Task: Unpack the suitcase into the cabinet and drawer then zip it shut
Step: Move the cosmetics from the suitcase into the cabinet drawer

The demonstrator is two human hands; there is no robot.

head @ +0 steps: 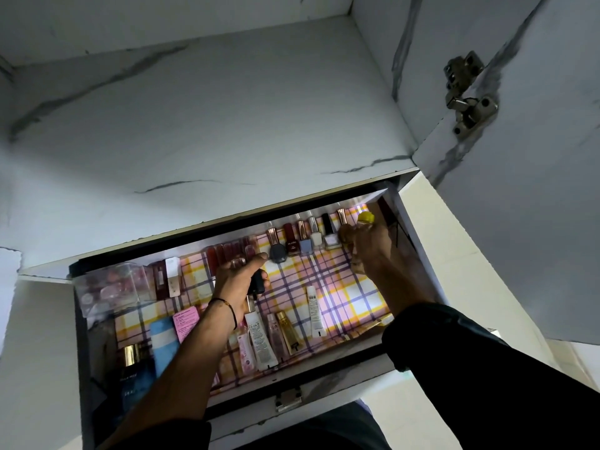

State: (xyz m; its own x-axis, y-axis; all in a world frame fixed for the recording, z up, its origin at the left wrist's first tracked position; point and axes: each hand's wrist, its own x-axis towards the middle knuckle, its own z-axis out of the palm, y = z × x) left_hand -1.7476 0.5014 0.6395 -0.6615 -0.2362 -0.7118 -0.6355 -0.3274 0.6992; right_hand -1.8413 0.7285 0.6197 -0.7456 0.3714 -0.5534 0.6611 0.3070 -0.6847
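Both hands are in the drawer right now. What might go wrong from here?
1. The right hand holds the yellow-capped bottle in the back right corner, right beside the upright nail polish row. A nudge there may topple several bottles.
2. The left hand grips a small dark bottle, and its forearm crosses low over the lying tubes. Pulling back carelessly might scatter them.
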